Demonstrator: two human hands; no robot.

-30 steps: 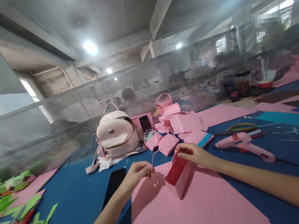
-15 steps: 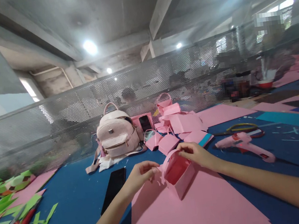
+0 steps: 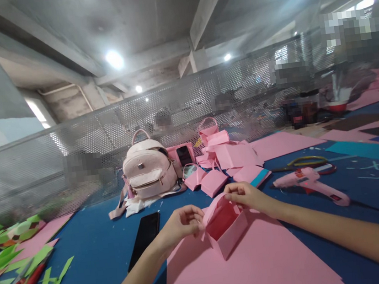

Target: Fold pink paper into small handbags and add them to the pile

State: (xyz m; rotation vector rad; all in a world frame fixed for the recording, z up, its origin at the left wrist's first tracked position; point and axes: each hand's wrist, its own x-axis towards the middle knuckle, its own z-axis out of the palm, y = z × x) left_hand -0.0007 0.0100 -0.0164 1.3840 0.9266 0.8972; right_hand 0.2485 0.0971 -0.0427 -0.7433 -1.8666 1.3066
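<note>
A small pink paper bag [image 3: 229, 235] with a red inside stands open on a large pink sheet [image 3: 253, 267]. My left hand [image 3: 182, 223] pinches the bag's left rim, fingers closed on the paper. My right hand [image 3: 246, 196] grips the far rim, where a thin pink handle strip arches over the opening. Both forearms reach in from below.
A black phone [image 3: 145, 239] lies left of the sheet on the blue table [image 3: 96, 255]. A pink glue gun [image 3: 310, 181] rests to the right. Behind are finished pink bags [image 3: 224, 158], a pink backpack [image 3: 148, 170] and a mesh partition [image 3: 106, 138]. Green paper scraps [image 3: 20, 259] lie far left.
The bag has been opened up from a narrow tilt and shifted slightly left. My left hand moved from the loose handle strip to the bag's left rim.
</note>
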